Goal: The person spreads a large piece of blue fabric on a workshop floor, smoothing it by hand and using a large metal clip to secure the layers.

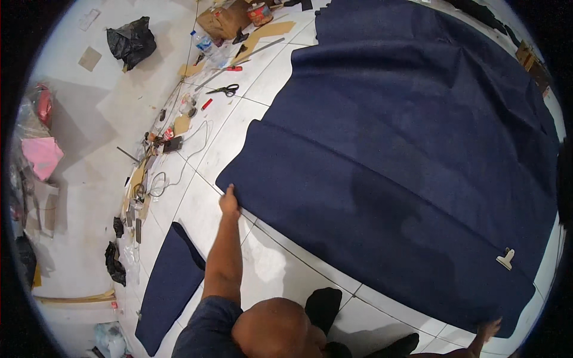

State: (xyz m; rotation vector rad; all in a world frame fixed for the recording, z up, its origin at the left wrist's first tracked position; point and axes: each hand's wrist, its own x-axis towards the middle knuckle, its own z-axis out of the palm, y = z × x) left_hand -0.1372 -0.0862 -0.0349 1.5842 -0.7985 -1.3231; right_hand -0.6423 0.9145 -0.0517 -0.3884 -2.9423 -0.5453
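A large sheet of dark navy fabric [382,149] is spread over the tiled floor, with ridges and folds running across it. At its near left corner my left hand [229,204] is closed on the edge, thumb uppermost. Far to the right, my right hand [489,330] is at the near edge of the same sheet, its fingers stretched out and a little blurred. A pale bulldog clip [506,259] lies on the fabric above the right hand. Left of my left arm rests a smaller folded piece of navy fabric [170,289].
Along the wall lie black-handled scissors [225,90], a red lighter-like object [207,104], a grey cable [179,179] and scraps. A plastic bottle [206,45] and a cardboard box [225,21] are farther back. My black-socked foot [323,307] stands near the sheet.
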